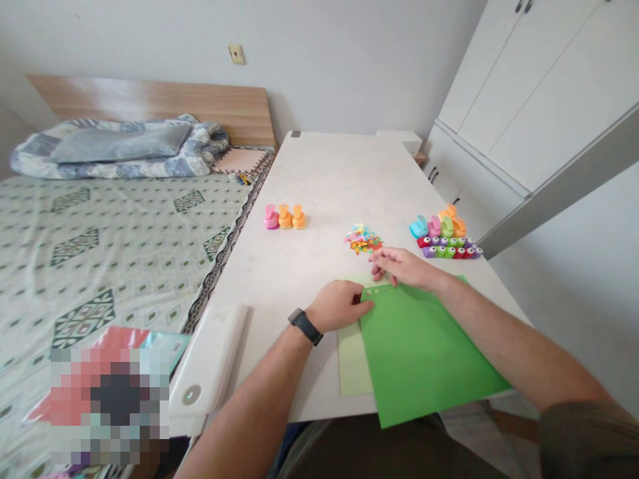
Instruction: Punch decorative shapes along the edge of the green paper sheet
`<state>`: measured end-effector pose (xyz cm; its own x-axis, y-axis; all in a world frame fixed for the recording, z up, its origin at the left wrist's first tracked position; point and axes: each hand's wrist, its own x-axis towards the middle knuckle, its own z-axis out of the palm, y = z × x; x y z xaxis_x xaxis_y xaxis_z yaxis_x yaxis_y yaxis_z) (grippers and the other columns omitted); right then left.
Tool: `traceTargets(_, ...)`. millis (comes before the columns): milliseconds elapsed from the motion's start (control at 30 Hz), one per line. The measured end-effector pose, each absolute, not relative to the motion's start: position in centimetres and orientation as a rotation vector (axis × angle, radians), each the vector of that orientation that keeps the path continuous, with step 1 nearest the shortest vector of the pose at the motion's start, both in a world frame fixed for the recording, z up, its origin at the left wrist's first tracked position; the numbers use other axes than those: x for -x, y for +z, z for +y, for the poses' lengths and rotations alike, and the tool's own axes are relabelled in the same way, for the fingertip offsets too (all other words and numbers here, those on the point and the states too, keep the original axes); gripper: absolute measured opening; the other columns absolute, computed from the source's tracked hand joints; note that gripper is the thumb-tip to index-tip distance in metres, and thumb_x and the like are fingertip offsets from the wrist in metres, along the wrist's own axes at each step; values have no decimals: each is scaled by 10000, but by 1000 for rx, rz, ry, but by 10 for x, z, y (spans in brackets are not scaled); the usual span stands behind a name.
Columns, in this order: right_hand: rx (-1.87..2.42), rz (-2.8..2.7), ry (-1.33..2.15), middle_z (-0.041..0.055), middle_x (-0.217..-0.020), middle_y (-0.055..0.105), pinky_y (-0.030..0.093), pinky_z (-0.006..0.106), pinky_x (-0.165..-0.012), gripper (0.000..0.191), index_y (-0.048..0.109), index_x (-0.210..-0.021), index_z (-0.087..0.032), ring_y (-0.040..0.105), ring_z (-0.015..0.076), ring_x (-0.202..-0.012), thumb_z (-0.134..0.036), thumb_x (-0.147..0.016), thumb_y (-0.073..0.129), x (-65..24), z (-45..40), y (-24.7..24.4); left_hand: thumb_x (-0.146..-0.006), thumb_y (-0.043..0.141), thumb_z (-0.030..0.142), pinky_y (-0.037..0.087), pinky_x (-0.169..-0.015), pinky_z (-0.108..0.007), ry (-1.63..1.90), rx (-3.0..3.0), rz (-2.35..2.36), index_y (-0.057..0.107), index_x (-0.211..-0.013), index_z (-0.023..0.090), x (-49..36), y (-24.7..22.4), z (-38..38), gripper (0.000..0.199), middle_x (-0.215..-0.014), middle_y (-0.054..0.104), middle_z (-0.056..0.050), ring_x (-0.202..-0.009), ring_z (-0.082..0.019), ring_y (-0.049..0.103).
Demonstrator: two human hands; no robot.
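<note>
Green sheet (424, 346) is overhanging the worktop (329, 173), long axis running near-to-far | nearer left hand (340, 305) is pinching its punched far-left corner | right hand (399, 266) is curling at its far edge by paper cutouts (363, 242), hold unclear

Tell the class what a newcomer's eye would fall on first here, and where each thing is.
Probably the large green sheet, which reaches past the near edge of the white table, its upper left corner held by the left hand. Next, likely, the heap of small colourful pieces just beyond the right hand. Then perhaps the bright craft punches clustered near the table's right edge.
</note>
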<state>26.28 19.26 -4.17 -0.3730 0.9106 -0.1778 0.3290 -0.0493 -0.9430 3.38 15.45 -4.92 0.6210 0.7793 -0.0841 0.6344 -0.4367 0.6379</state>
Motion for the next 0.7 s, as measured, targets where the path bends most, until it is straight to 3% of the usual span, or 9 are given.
traceTargets(133, 1296, -1658, 1108, 63, -971, 733, 514, 194, -493, 386, 676, -1028, -206, 648, 140, -733, -574, -926, 627, -263, 201, -45, -902, 563, 457, 264, -560, -263, 296, -2200, 1101, 600, -677, 180, -34, -48, 154, 359, -625, 583, 2, -559, -112, 448)
traceTargets(500, 1406, -1611, 924, 98, -975, 734, 542, 236, -497, 420, 668, -1002, -217, 707, 222, -874, -621, -893, 644, -305, 207, -26, -912, 553, 464, 249, -555, -268, 311, -2177, 1129, 576, -670, 179, -35, -50, 156, 374, -626, 570, 6, -560, -107, 438)
traceTargets(633, 1614, -1432, 674, 94, -916, 737, 510, 247, -485, 376, 685, -1015, -205, 669, 164, -661, -558, -886, 668, -361, 245, -7, -914, 547, 472, 247, -551, -270, 308, -2161, 1150, 567, -668, 181, -35, -51, 156, 382, -619, 554, 6, -560, -111, 434)
traceTargets(700, 1745, -1352, 485, 95, -904, 736, 525, 270, -542, 312, 694, -992, -188, 665, 167, -668, -475, -869, 693, -394, 269, 0, -915, 545, 473, 244, -551, -271, 313, -2164, 1149, 569, -671, 181, -35, -52, 157, 381, -621, 552, 5, -561, -111, 435)
